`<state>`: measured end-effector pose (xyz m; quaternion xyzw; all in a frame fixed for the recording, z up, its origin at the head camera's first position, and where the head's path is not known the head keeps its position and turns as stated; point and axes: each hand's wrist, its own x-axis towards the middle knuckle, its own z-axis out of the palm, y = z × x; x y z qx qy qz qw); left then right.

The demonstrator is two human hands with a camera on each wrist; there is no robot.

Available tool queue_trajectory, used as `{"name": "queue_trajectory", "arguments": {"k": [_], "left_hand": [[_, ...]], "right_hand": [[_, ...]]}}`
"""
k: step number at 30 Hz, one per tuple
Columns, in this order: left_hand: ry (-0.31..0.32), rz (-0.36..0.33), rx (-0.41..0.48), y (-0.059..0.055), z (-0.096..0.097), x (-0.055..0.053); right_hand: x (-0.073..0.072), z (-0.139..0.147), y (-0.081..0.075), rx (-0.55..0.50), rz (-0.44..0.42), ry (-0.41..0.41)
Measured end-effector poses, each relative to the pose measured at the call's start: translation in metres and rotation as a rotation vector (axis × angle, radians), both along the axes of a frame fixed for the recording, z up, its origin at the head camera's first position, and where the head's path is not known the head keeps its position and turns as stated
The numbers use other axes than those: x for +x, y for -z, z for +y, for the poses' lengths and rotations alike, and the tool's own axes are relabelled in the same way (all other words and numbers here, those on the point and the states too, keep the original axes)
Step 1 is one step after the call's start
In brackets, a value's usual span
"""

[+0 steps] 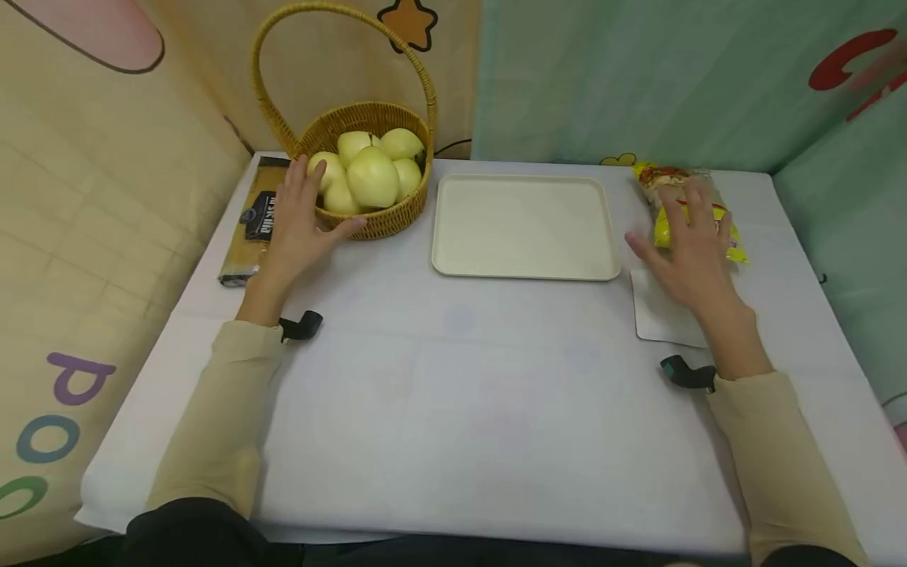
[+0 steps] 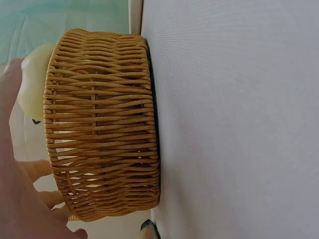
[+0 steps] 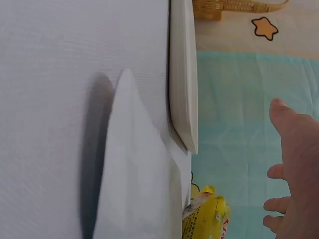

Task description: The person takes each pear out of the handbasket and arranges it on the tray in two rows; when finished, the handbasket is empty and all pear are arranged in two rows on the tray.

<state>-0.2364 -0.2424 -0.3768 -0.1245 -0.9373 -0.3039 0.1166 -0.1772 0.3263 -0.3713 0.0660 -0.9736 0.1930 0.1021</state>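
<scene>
My left hand [image 1: 301, 216] is spread at the near left side of a wicker basket [image 1: 383, 224], its fingers by the rim and the fruit. Several pale yellow-green pears [image 1: 373, 177] fill the basket, whose tall handle arches above. In the left wrist view the woven basket wall [image 2: 99, 124] stands close to the palm, with one pear [image 2: 37, 82] showing over the rim. My right hand [image 1: 690, 256] hovers with fingers apart, overlapping a yellow snack packet [image 1: 662, 232] in the head view. Nothing is in its grasp. A white flat sheet [image 1: 659, 311] lies below the right palm.
A cream rectangular tray [image 1: 524, 228] lies at the back middle of the white-covered table [image 1: 453, 425]. Left of the basket is a gold-brown package with a black label [image 1: 259, 216], partly behind my left hand. Printed curtains [image 1: 638, 79] hang behind and at the sides.
</scene>
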Motion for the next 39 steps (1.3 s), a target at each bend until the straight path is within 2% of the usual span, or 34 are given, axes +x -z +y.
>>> {"name": "queue_trajectory", "arguments": {"k": [4,12,18,24,26,30,35,39], "left_hand": [[-0.008,0.007,0.156,0.005,0.003,-0.001],[-0.212,0.015,0.412,0.010,0.005,0.002],[-0.274,-0.021,0.509,0.012,0.007,-0.003],[-0.280,-0.041,0.570,0.018,0.014,-0.006],[-0.273,-0.043,0.585,0.020,0.017,-0.008],[-0.255,-0.007,0.618,0.021,0.019,-0.012],[-0.235,0.021,0.640,0.027,0.017,-0.013],[-0.219,0.030,0.654,0.035,0.017,-0.012]], "right_hand": [[0.005,-0.003,0.005,-0.028,-0.014,-0.006],[-0.003,-0.026,0.004,-0.081,-0.006,-0.081],[-0.008,-0.054,-0.002,-0.106,-0.013,-0.153],[-0.013,-0.097,-0.009,-0.173,-0.064,-0.196],[-0.019,-0.118,-0.011,-0.200,-0.082,-0.215],[-0.033,-0.165,-0.014,-0.240,-0.104,-0.279],[-0.047,-0.219,-0.014,-0.287,-0.090,-0.377],[-0.052,-0.254,-0.015,-0.328,-0.087,-0.395]]}}
